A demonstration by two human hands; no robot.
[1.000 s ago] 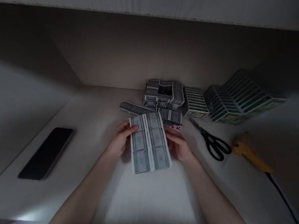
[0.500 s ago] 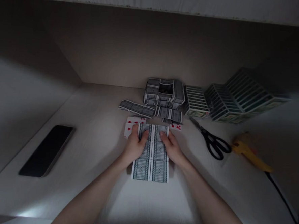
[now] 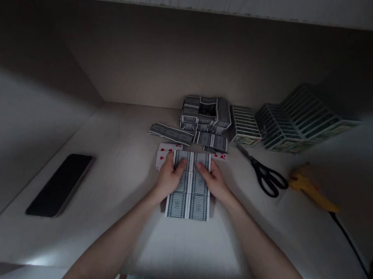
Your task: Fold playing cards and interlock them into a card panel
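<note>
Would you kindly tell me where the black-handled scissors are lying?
In the head view, the black-handled scissors lie to the right of the right hand, left of a yellow glue gun.

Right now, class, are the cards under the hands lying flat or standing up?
Flat: the green-backed playing cards lie backs-up on the table.

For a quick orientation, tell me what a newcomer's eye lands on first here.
First come the green-backed playing cards laid edge to edge at centre, under the left hand and right hand. Behind them stands a hollow stacked card structure. Further right rises a stepped, ribbed card construction, with black-handled scissors in front.
</note>
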